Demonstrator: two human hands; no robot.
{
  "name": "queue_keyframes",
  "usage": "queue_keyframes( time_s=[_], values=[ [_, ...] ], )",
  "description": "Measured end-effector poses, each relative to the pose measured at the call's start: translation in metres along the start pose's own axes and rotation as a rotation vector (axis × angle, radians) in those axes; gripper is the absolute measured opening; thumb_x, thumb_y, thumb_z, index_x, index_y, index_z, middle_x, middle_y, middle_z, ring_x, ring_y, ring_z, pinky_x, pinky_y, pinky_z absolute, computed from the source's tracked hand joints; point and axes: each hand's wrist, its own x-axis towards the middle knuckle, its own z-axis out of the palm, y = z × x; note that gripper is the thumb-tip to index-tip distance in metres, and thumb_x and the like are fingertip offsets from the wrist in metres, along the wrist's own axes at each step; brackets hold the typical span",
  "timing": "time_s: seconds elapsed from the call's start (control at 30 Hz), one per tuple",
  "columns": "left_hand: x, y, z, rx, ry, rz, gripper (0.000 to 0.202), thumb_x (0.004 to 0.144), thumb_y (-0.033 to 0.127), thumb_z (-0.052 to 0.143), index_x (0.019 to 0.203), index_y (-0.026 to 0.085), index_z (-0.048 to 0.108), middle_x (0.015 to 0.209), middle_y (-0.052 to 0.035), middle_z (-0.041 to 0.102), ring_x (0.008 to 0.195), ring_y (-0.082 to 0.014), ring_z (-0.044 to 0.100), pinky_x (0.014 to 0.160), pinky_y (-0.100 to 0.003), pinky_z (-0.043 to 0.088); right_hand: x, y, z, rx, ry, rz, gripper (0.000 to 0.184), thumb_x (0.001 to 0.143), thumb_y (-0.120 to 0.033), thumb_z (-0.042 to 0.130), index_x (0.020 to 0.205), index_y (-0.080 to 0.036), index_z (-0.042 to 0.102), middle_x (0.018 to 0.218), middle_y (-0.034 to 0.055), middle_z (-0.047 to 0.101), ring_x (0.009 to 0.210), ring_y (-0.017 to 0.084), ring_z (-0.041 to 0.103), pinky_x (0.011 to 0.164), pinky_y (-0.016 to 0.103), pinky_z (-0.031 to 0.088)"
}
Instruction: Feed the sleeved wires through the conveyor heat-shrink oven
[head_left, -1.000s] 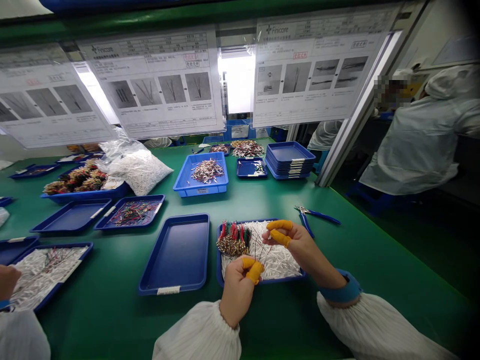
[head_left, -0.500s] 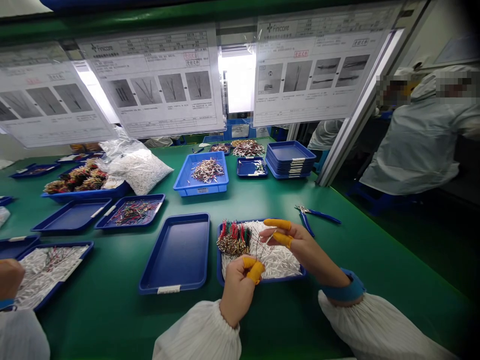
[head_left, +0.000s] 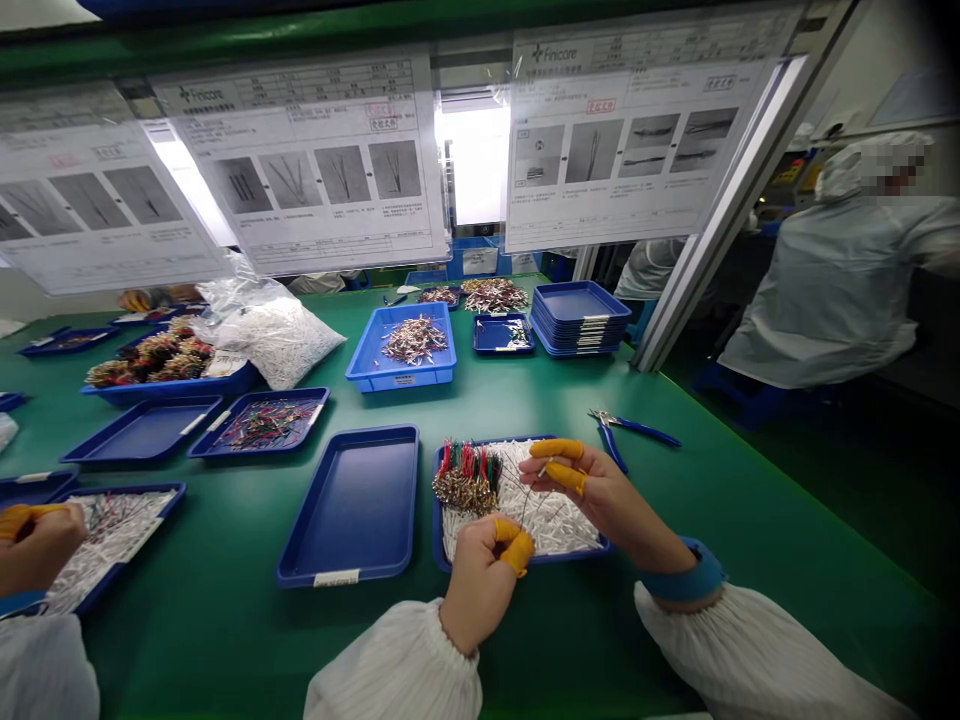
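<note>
My left hand, with yellow finger cots, pinches thin dark wires that rise from its fingertips. My right hand, also in yellow finger cots, is closed at the wires' upper ends, with a small white tube between thumb and forefinger. Whether the wires enter the tube is too small to tell. Below both hands lies a blue tray filled with loose white tubes. At its left side rests a bundle of red, green and black wires with brass-coloured ends.
Left of the tray lies another blue tray. Blue-handled cutters lie at the right. Farther back are a light-blue bin of small parts, stacked trays and a plastic bag. A co-worker's hand is at the left edge.
My hands have shifted slightly; the left turned a little to the right, and the white tube shows more clearly in my right fingers. The co-worker's hand at left moved further into view.
</note>
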Motion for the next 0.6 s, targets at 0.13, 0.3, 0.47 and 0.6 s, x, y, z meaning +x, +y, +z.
queue_keyframes(
  time_s=[0.13,0.3,0.47,0.6],
  values=[
    [0.0011,-0.0003,0.0004,0.001,-0.005,0.003,0.017,0.070,0.018,0.052,0.054,0.014,0.052,0.060,-0.0018,0.049,0.056,-0.0111,0.044,0.052,-0.023,0.035,-0.0009,0.0014,-0.0001,-0.020,-0.012,-0.007,0.027,0.069,-0.033,0.068,0.090,-0.018,0.064,0.089,0.0075,0.069,0.082,0.019,0.065,0.078,0.036,0.051],
    [0.0012,-0.0008,0.0011,0.018,-0.009,-0.002,0.015,0.069,0.016,0.052,0.055,0.014,0.052,0.060,-0.0016,0.049,0.056,-0.0110,0.044,0.051,-0.023,0.034,0.0001,0.0053,-0.0029,-0.061,-0.047,0.014,0.026,0.069,-0.034,0.068,0.089,-0.018,0.064,0.088,0.0073,0.069,0.085,0.019,0.064,0.079,0.036,0.051],
    [-0.0002,-0.0020,0.0020,0.033,0.001,-0.005,0.017,0.071,0.020,0.054,0.055,0.014,0.052,0.061,-0.0015,0.049,0.055,-0.0107,0.044,0.051,-0.023,0.035,0.0035,0.0094,-0.0044,-0.149,-0.059,0.022,0.025,0.066,-0.033,0.070,0.085,-0.017,0.065,0.080,0.0059,0.069,0.079,0.018,0.064,0.078,0.036,0.050],
    [0.0002,-0.0027,0.0023,0.033,0.005,0.011,0.015,0.071,0.020,0.054,0.057,0.014,0.054,0.064,-0.0019,0.050,0.057,-0.0108,0.045,0.052,-0.022,0.036,0.0025,0.0090,-0.0036,-0.217,-0.192,0.025,0.027,0.067,-0.032,0.070,0.088,-0.016,0.064,0.078,0.0052,0.068,0.077,0.016,0.063,0.077,0.034,0.050]
  ],
)
